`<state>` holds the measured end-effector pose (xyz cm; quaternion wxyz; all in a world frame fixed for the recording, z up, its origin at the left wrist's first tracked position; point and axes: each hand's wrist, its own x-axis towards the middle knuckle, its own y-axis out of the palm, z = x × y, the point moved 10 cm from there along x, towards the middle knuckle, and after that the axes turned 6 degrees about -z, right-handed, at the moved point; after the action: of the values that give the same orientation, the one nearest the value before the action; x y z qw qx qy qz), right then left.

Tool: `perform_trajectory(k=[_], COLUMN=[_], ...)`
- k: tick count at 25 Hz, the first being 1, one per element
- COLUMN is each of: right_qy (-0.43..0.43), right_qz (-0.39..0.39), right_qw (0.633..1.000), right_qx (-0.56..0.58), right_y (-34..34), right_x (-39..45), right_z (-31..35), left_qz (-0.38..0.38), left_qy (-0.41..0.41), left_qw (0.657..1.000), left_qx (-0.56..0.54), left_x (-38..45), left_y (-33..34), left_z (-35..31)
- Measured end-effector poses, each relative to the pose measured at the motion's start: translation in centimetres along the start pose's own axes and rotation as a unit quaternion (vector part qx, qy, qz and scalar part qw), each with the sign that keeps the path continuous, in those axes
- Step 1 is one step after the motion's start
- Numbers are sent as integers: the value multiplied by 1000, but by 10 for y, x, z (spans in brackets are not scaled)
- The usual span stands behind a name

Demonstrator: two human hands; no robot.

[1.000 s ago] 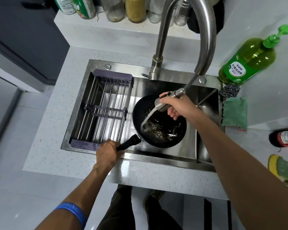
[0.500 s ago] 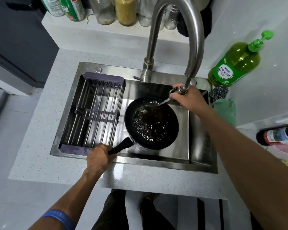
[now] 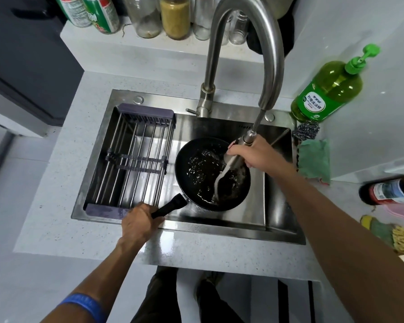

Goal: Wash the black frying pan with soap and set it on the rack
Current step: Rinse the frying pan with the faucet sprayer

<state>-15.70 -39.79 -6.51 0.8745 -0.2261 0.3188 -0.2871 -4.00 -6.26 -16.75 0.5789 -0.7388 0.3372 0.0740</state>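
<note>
Round black frying pan (image 3: 211, 173) sits in steel sink (image 3: 278, 213), beside the slatted grey rack (image 3: 135, 157). Left hand (image 3: 139, 221) grips its handle. Right hand (image 3: 254, 155) grips pull-out sprayer head (image 3: 239, 151); stream now lands nearer pan's front-right than a second ago. Rinse stage, judging so; green soap bottle (image 3: 328, 89) untouched.

1. Pan (image 3: 205, 176) — black, wet and glistening; its handle (image 3: 170, 207) in my left hand (image 3: 139, 223) looks matt.
2. Sink (image 3: 219, 226), tap (image 3: 247, 43) and sprayer (image 3: 237, 157) in my right hand (image 3: 258, 153) — brushed metal.
3. Rack (image 3: 135, 159): shiny metal rods, matt purple ends.
4. Counter (image 3: 63, 183) — glossy speckled stone.
5. Soap bottle (image 3: 329, 89): clear green plastic.
</note>
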Motion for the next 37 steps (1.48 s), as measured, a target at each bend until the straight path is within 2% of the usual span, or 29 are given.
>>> perform_trajectory(k=[2, 3, 5, 6, 9, 13, 16, 18, 21, 25, 28, 31, 33, 34, 36, 37], right_qy=[-2, 3, 14, 18, 25, -15, -53, -38, 9, 173, 284, 337, 316, 287, 220, 189], right_qz=[-38, -60, -78, -77, -91, -169, -162, -162, -162, -118, -114, -98, -126, -154, -208, -216], right_qw=[999, 998, 996, 996, 996, 981, 985, 986, 986, 975, 940, 882, 860, 863, 882, 895], right_qx=[-13, -32, -47, -35, 0, -99, -33, 29, 25, 72, 151, 315, 380, 386, 363, 340], right_y=[-14, -21, -18, -10, -1, -36, -34, -35, -28, 7, 22, 34, 25, 14, -13, -22], right_x=[7, 8, 3, 0, -4, -13, -32, -43, -60, -74, -84, -91, -87, -84, -80, -77], right_z=[-3, -6, -7, -6, -5, -10, -15, -29, -61, -132, -167, -177, -168, -159, -132, -117], left_qz=[-2, -3, -8, -4, 16, 8, 7, -7, -22, 6, 35, 72, 92, 106, 133, 130], left_qy=[7, 27, 91, 128, 175, 121, 94, 88, 97, 92, 97, 80, 83, 90, 77, 99], left_qw=[999, 990, 943, 933, 941, 957, 972, 981, 984, 985, 988, 993, 992, 990, 981, 978], left_qx=[48, 139, 321, 335, 288, 265, 215, 174, 149, 149, 112, 38, 16, -4, -117, -130], left_x=[-2, -4, -7, -9, 4, 33, 46, 46, 37, 18, -1, -14, -19, -22, -26, -28], left_y=[-1, 0, 7, 16, 54, 79, 85, 74, 47, 35, 42, 42, 42, 42, 41, 36], left_z=[-3, -9, -36, -53, -83, -83, -82, -88, -105, -97, -89, -91, -91, -94, -103, -111])
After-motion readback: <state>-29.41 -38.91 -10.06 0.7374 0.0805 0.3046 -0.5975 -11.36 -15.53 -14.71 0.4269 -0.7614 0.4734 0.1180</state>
